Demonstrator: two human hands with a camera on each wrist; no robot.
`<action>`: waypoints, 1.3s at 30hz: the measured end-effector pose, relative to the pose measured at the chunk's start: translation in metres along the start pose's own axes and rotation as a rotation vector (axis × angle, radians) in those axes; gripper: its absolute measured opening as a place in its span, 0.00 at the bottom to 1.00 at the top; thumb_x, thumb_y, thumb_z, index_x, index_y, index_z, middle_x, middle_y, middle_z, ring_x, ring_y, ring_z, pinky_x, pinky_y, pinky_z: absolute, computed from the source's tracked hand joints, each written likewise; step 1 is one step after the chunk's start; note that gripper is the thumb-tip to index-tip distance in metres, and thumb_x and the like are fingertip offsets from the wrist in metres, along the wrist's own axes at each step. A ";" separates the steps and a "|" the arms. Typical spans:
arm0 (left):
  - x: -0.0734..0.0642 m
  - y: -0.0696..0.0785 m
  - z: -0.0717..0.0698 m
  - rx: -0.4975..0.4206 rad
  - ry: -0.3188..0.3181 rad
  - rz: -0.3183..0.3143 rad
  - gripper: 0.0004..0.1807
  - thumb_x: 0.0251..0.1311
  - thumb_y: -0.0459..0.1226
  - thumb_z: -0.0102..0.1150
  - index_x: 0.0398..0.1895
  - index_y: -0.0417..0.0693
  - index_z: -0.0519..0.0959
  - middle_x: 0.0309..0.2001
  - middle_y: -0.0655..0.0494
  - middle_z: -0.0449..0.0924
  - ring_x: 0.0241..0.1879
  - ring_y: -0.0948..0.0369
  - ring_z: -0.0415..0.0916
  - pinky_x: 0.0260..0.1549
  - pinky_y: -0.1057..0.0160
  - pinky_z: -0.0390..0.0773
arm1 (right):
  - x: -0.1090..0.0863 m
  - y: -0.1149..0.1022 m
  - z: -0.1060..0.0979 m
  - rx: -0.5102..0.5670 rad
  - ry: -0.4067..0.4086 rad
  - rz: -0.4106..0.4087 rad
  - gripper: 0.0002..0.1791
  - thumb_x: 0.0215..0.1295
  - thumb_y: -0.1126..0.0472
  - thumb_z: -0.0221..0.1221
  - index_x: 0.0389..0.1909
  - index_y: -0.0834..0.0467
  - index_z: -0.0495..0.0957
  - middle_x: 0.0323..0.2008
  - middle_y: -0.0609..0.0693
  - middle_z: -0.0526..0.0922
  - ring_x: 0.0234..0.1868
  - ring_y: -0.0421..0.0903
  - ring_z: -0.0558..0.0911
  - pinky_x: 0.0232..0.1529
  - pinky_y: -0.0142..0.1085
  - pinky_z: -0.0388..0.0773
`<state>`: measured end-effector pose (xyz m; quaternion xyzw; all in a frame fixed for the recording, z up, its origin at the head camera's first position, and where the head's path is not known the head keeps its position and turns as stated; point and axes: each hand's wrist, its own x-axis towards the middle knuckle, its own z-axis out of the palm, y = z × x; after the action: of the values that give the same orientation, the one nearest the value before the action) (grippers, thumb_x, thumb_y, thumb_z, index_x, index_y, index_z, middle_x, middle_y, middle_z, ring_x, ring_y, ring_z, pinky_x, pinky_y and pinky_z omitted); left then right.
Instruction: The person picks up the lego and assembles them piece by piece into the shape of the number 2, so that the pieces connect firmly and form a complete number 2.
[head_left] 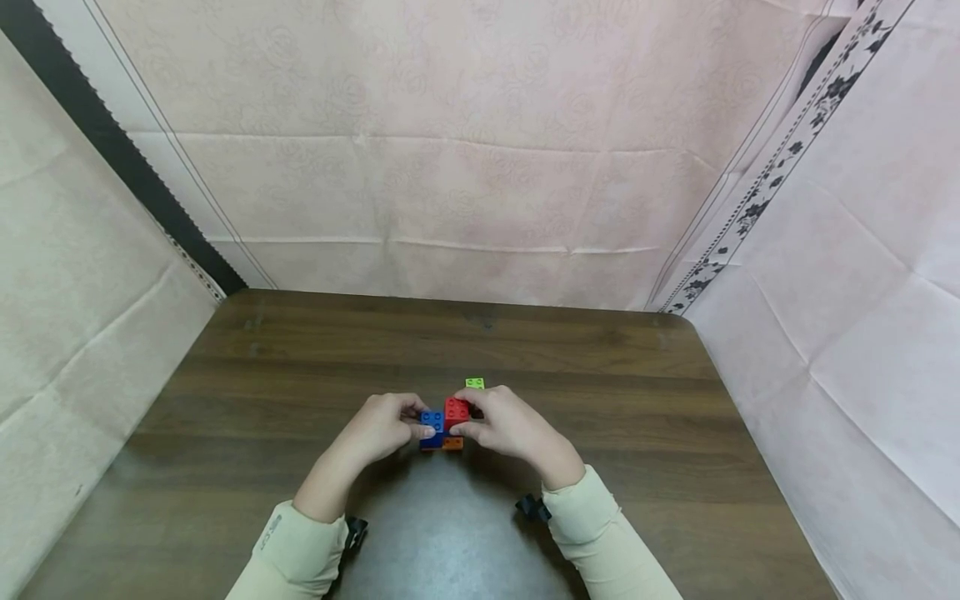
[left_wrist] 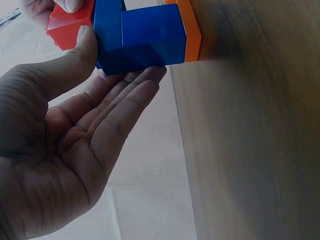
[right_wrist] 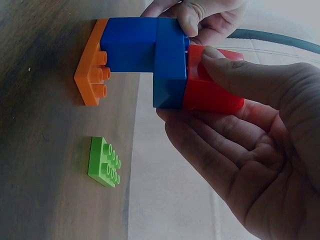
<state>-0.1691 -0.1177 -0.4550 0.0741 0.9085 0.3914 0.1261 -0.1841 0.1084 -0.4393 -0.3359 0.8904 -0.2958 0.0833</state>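
Observation:
A small stack of building bricks stands on the table in front of me. At its bottom lies a flat orange brick (right_wrist: 90, 70) with some studs bare. A blue brick (right_wrist: 130, 45) sits on that, and a second blue brick (right_wrist: 170, 65) lies across the top, jutting out to the right. On the jutting end is a red brick (right_wrist: 215, 85); whether it is fully pressed down I cannot tell. My left hand (head_left: 384, 427) holds the upper blue brick between thumb and fingers. My right hand (head_left: 512, 423) pinches the red brick, thumb on the near side.
A flat lime green brick (head_left: 475, 382) lies on the table just behind my right hand. The brown wooden table (head_left: 480, 342) ends at a light patterned cloth (head_left: 450, 192) at the back, with similar cloth along both sides.

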 end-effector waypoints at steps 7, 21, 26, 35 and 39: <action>-0.002 0.002 -0.002 0.001 -0.004 -0.008 0.10 0.59 0.37 0.72 0.43 0.47 0.85 0.35 0.57 0.84 0.33 0.60 0.79 0.39 0.56 0.81 | 0.000 -0.002 -0.001 -0.002 -0.009 0.008 0.20 0.67 0.55 0.67 0.57 0.56 0.79 0.34 0.41 0.81 0.30 0.37 0.78 0.33 0.29 0.77; -0.002 0.002 -0.002 0.005 -0.003 -0.015 0.10 0.59 0.37 0.72 0.43 0.48 0.85 0.34 0.57 0.84 0.33 0.60 0.79 0.37 0.56 0.80 | 0.001 -0.003 -0.001 -0.039 -0.014 -0.003 0.20 0.67 0.54 0.66 0.56 0.56 0.78 0.30 0.42 0.79 0.26 0.37 0.75 0.28 0.30 0.74; -0.003 0.002 -0.002 0.005 -0.001 -0.020 0.10 0.59 0.38 0.72 0.43 0.48 0.85 0.35 0.56 0.84 0.33 0.60 0.78 0.37 0.56 0.80 | 0.001 -0.005 -0.002 -0.044 -0.017 0.002 0.20 0.67 0.54 0.67 0.56 0.57 0.79 0.30 0.43 0.79 0.25 0.38 0.74 0.27 0.30 0.74; -0.001 0.001 0.000 0.006 -0.003 -0.015 0.10 0.59 0.38 0.72 0.43 0.48 0.85 0.35 0.57 0.84 0.33 0.60 0.78 0.37 0.56 0.80 | 0.002 -0.008 -0.002 -0.077 -0.022 0.019 0.19 0.67 0.54 0.66 0.55 0.56 0.79 0.30 0.41 0.78 0.26 0.37 0.75 0.28 0.30 0.74; -0.002 0.002 0.000 0.003 -0.004 -0.016 0.11 0.59 0.38 0.72 0.43 0.48 0.85 0.35 0.56 0.84 0.33 0.60 0.78 0.37 0.56 0.80 | 0.002 -0.009 -0.002 -0.084 -0.019 0.020 0.19 0.67 0.54 0.67 0.55 0.57 0.79 0.29 0.42 0.78 0.26 0.38 0.74 0.27 0.30 0.73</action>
<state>-0.1676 -0.1172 -0.4532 0.0679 0.9093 0.3890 0.1312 -0.1812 0.1031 -0.4325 -0.3329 0.9045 -0.2540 0.0806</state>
